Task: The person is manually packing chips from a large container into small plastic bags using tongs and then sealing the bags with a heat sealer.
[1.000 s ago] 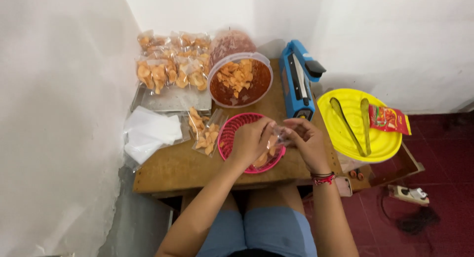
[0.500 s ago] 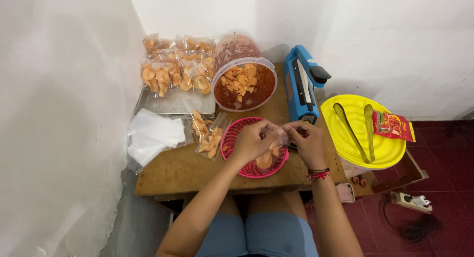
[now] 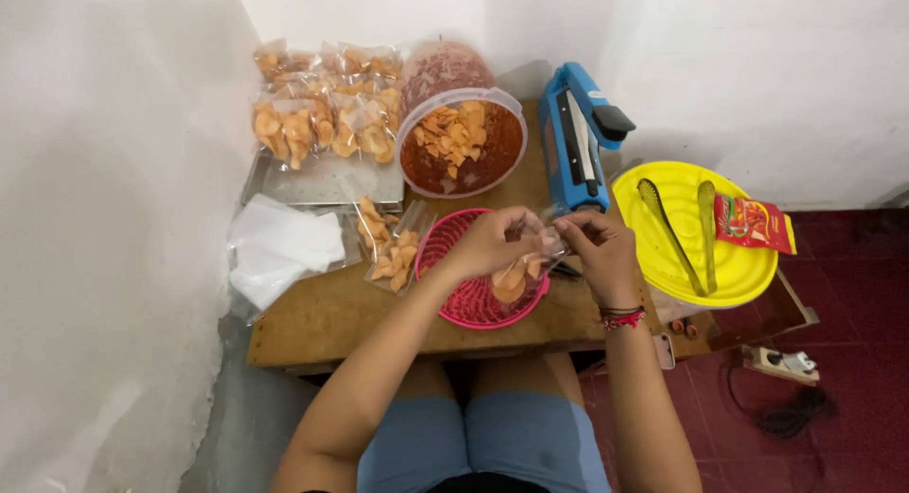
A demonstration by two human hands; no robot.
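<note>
The bag (image 3: 523,270), a small clear one with orange chips inside, hangs between your two hands just over the right part of the pink basket (image 3: 464,299). Your left hand (image 3: 492,242) has its grip closed on the bag's top edge from the left, and your right hand (image 3: 597,251) has its grip pinched on the same edge from the right, so both hands meet at the mouth of the bag. A red and black band sits on your right wrist.

The basket rests on the wooden tabletop (image 3: 331,318), near its front edge. Just left of the basket lie two filled packets (image 3: 386,245) of chips, touching each other. Further left of the basket is a stack of empty clear bags (image 3: 279,251). Behind the basket stands a round tub (image 3: 461,143) of chips in red seasoning, and left of that tub, well behind the basket, a metal tray (image 3: 322,176) carries a pile of sealed packets (image 3: 322,105). Behind and to the right of the basket is a blue heat sealer (image 3: 578,138), close to your right hand. Right of the basket, off the tabletop's edge, a yellow lid (image 3: 677,261) holds two tongs (image 3: 686,228) and a red sachet (image 3: 753,223).
</note>
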